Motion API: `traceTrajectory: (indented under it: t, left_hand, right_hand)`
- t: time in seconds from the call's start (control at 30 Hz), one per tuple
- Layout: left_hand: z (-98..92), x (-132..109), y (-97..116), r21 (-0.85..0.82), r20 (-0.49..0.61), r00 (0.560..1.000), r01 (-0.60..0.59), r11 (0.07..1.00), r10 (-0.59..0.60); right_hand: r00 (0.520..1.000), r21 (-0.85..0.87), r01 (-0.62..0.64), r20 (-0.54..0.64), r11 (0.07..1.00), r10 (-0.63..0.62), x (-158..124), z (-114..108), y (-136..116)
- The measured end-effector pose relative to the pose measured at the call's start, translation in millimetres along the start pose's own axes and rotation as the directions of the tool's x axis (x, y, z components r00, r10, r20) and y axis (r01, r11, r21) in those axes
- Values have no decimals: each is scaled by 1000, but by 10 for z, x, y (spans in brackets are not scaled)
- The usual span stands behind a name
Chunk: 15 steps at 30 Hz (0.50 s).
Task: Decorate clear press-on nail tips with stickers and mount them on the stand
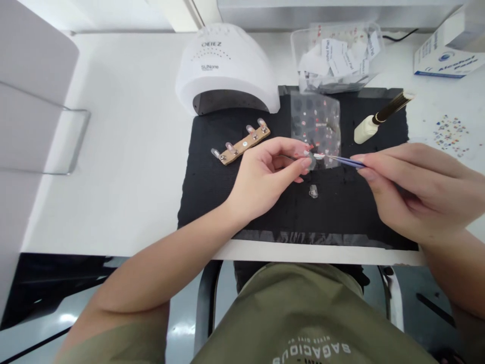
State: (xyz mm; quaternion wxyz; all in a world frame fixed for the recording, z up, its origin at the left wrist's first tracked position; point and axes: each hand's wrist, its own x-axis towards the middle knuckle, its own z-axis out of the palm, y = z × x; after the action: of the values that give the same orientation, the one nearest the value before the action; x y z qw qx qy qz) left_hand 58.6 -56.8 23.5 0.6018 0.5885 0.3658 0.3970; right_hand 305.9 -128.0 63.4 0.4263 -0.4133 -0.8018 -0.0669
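Note:
My left hand (271, 169) is closed, with thumb and forefinger pinching a small translucent piece with red marks (311, 161); its exact kind is unclear. From the right, my right hand (420, 187) grips a pair of blue tweezers (346, 161). Their fine tips meet a tiny whitish piece (319, 156) beside my left fingertips. Behind the fingers lies a clear sheet dotted with small red and white stickers (322, 114). Below them, on the black mat (280, 217), rests a small clear nail tip (313, 191).
Left on the mat is a wooden strip (244, 145) holding several nail tips. Behind it stands a white nail lamp (227, 65). A polish bottle (366, 130), a clear box of alcohol pads (303, 81), an alcohol pad carton (445, 50) and scattered colourful bits (450, 134) lie back and right.

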Motion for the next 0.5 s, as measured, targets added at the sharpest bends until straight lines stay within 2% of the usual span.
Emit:
traceTrajectory:
  t: [0.1, 0.2, 0.3, 0.4, 0.5]
  left_hand:
    - [-8, 56, -110, 24, 55, 997, 50, 998, -51]
    - [-7, 60, -231, 124, 52, 998, -34, 992, 27]
    - [-20, 18, -274, 260, 86, 985, -166, 951, 149]
    - [-51, -30, -191, 458, 149, 940, -342, 821, 308]
    - [-65, -81, -33, 566, 257, 886, -461, 683, 385]
  right_hand:
    - [999, -8, 32, -12, 999, -32, 5, 13, 11]
    - [999, -18, 48, -2, 999, -48, 5, 19, 15]
    - [999, -27, 37, -5, 999, -37, 2, 27, 14]
    - [999, -9, 30, -25, 1000, -30, -2, 38, 13]
    - [999, -5, 28, -32, 1000, -28, -4, 38, 13]
